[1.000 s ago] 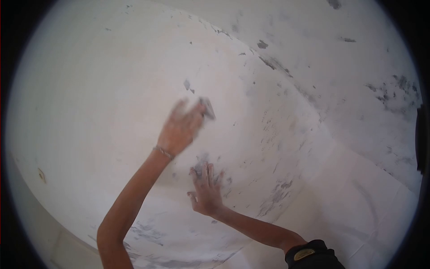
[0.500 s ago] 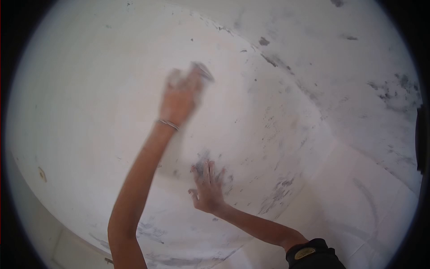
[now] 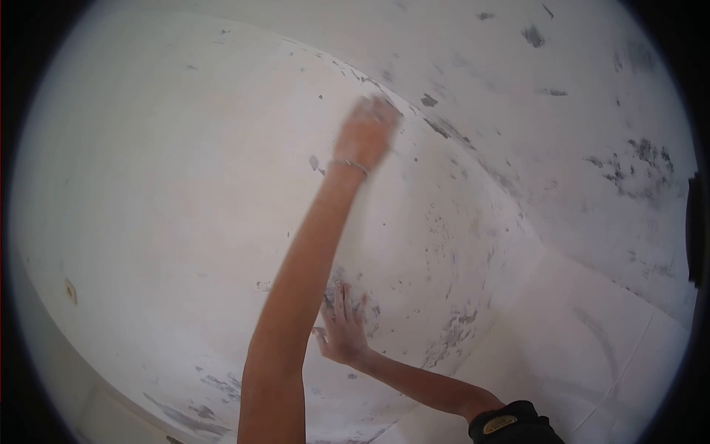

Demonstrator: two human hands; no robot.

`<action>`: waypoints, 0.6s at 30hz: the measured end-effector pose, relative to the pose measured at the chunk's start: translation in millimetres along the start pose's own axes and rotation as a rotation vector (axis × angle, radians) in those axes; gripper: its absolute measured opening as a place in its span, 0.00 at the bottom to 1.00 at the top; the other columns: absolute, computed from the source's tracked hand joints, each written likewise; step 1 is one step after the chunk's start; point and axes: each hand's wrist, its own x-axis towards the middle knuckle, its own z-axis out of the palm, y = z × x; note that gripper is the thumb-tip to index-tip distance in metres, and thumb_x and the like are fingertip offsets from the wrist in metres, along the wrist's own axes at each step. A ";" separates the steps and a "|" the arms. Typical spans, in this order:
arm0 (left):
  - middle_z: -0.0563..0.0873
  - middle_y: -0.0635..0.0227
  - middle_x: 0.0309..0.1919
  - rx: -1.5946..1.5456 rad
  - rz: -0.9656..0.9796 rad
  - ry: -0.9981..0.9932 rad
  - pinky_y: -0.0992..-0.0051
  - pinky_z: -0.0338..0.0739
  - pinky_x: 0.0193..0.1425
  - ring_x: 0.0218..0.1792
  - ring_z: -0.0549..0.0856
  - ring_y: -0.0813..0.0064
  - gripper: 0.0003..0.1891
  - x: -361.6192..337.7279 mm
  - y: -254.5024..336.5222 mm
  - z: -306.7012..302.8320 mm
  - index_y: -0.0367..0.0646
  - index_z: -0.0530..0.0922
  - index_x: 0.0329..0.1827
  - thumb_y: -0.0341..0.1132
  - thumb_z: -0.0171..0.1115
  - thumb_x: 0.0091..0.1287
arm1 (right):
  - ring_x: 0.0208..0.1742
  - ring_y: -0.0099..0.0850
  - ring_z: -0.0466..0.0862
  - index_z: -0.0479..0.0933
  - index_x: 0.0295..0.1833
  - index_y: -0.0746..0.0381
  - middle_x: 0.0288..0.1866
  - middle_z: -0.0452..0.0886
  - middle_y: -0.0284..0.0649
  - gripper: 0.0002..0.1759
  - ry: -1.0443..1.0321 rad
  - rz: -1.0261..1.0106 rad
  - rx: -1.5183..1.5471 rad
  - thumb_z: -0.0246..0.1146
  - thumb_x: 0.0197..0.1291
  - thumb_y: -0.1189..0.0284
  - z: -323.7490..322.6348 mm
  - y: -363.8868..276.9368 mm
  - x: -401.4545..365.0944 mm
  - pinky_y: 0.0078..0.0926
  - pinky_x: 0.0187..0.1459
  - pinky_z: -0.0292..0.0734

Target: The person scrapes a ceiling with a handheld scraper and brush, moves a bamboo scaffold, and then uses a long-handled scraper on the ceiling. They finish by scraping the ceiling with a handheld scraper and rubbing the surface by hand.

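Observation:
My left hand (image 3: 367, 135), blurred by motion, has a thin band at its wrist. It is against the pale wall (image 3: 185, 148), close to the long crease at the top. Its fingers are closed round something thin and greyish, too smeared to name. Lower down, my right hand (image 3: 344, 331) lies on the same wall with its fingers spread and nothing in it. Grey smudges show around those fingertips. A black sleeve (image 3: 510, 424) covers the upper part of my right arm.
Beyond the crease, another pale surface (image 3: 518, 96) bears dark patches. A smooth pale panel (image 3: 569, 318) adjoins at the lower right. A small yellowish fitting (image 3: 70, 291) is on the wall at the left. A dark object (image 3: 695, 229) stands at the right edge.
My left hand has moved right along the wall, nearer the crease, and its forearm has swung right. My right hand stays at about the same smudged spot. The view has shifted slightly.

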 end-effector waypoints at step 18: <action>0.72 0.51 0.72 0.115 -0.052 0.013 0.64 0.51 0.84 0.74 0.70 0.58 0.27 -36.6 -41.5 -13.6 0.48 0.75 0.66 0.27 0.59 0.60 | 0.82 0.67 0.42 0.49 0.82 0.62 0.80 0.43 0.72 0.47 -0.073 -0.013 -0.007 0.61 0.64 0.55 -6.6 3.1 1.5 0.83 0.69 0.34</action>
